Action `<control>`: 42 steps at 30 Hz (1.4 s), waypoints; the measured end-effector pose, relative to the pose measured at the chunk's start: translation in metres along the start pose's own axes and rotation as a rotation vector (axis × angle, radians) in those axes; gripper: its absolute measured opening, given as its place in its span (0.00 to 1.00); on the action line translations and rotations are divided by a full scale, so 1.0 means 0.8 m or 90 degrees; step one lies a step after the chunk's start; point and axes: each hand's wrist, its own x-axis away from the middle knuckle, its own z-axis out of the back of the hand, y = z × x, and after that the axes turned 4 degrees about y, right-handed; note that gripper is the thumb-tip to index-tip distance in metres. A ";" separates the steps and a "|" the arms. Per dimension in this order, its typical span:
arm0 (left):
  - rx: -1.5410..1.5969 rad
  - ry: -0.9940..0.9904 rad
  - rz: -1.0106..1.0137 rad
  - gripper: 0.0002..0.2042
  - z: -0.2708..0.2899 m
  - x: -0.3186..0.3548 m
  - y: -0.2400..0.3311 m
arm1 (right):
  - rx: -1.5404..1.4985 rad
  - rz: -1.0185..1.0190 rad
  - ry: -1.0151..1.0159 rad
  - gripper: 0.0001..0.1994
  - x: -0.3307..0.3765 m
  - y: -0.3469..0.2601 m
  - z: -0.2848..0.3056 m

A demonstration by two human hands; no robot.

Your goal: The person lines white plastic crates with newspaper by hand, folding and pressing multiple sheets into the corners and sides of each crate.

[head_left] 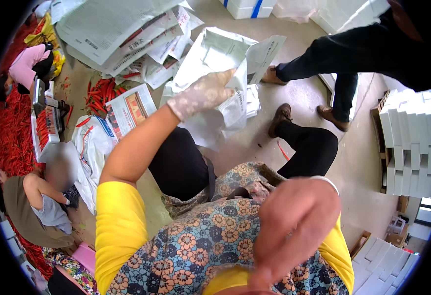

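My left hand [205, 93] wears a pale patterned glove and is closed on a newspaper sheet [235, 110]. The sheet belongs to a whitish, paper-lined opening [218, 46] in front of my knees; whether a box stands under the paper, I cannot tell. Close to the camera, my bare right hand [296, 221] is raised before my flowered apron [191, 241]. Motion smears its fingers, and what they hold, if anything, is hidden. A small stack of white paper [252, 101] lies just beyond the newspaper.
Layered newspapers [102, 34] cover things at the upper left, beside loose red chillies [99, 96]. A long chilli heap [16, 132] runs along the left, where people sit. Another person's dark-trousered legs [345, 56] stand at upper right. White boxes [412, 142] are stacked on a pallet at right.
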 end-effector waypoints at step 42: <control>0.508 0.169 0.219 0.26 0.114 0.062 -0.107 | -0.324 -0.327 0.741 0.25 0.144 0.246 0.142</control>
